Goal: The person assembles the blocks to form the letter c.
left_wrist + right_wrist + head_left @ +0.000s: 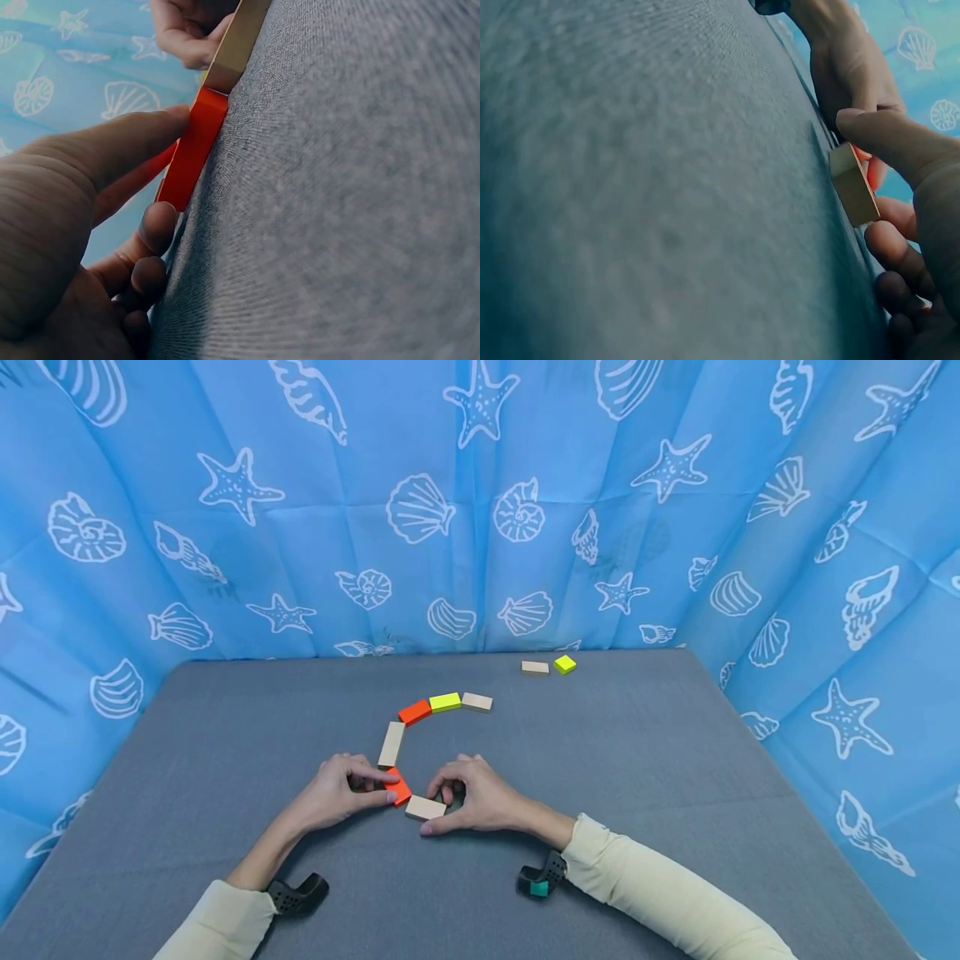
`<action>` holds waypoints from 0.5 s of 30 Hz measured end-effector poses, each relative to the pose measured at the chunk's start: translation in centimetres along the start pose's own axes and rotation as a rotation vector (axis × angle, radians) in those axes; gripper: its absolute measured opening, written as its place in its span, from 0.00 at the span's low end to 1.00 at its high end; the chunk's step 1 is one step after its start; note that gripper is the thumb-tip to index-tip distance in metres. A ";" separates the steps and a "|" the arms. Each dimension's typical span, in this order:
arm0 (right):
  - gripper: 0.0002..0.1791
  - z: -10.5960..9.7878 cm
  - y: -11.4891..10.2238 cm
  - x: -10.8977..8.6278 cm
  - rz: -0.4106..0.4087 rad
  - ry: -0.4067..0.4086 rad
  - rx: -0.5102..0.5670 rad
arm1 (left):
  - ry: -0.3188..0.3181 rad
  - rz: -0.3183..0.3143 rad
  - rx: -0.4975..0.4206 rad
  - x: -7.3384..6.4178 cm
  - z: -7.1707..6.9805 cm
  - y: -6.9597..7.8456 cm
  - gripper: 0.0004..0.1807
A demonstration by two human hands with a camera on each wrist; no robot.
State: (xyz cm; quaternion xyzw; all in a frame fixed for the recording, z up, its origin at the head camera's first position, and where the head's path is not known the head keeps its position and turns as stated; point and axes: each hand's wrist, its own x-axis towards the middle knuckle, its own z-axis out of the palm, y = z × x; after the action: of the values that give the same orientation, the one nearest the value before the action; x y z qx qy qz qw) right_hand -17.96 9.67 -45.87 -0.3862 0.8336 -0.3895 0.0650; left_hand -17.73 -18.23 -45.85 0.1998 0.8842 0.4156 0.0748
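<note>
Flat wooden blocks lie in a curve on the grey cloth. My left hand (333,789) pinches an orange block (397,787) between thumb and index finger. In the left wrist view the thumb presses the side of this orange block (193,150). At the curve's near end my right hand (480,797) holds a plain wooden block (425,808) by thumb and fingers, its corner against the orange one. The right wrist view shows this plain block (853,187) flat on the cloth. Beyond the left hand stretches another plain block (391,744).
The curve carries on with an orange block (415,712), a yellow block (446,702) and a plain block (477,702). Near the far table edge lie a loose plain block (535,667) and a yellow block (565,664). A blue shell-print curtain (330,535) hangs behind the table.
</note>
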 end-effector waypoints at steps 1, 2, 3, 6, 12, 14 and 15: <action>0.18 -0.1 0.1 -0.1 0.003 -0.004 0.013 | 0.000 -0.002 0.002 0.0 0.0 0.0 0.14; 0.18 -0.3 0.2 -0.1 0.007 -0.006 0.027 | -0.001 -0.002 0.002 0.0 0.0 0.0 0.14; 0.18 -0.4 0.3 -0.2 0.013 -0.007 0.039 | 0.000 -0.008 0.003 0.0 0.0 0.0 0.14; 0.17 -1.1 0.7 -0.4 0.027 0.002 0.067 | -0.004 -0.010 0.005 0.0 -0.1 0.0 0.14; 0.16 -2.7 1.7 -1.1 0.053 0.067 0.095 | -0.011 0.007 -0.010 0.0 -0.2 0.1 0.15; 0.15 -3.3 2.0 -1.3 0.066 0.093 0.092 | -0.009 0.025 -0.019 -0.1 -0.2 0.3 0.15; 0.15 -3.6 2.2 -1.5 0.078 0.104 0.089 | -0.007 0.035 -0.025 -0.2 -0.2 0.5 0.16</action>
State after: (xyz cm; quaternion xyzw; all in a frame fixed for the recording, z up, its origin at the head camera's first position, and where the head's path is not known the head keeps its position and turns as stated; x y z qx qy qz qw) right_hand -19.74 13.73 -45.19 -0.3293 0.8322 -0.4429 0.0538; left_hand -17.53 -18.19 -45.34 0.2156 0.8750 0.4272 0.0731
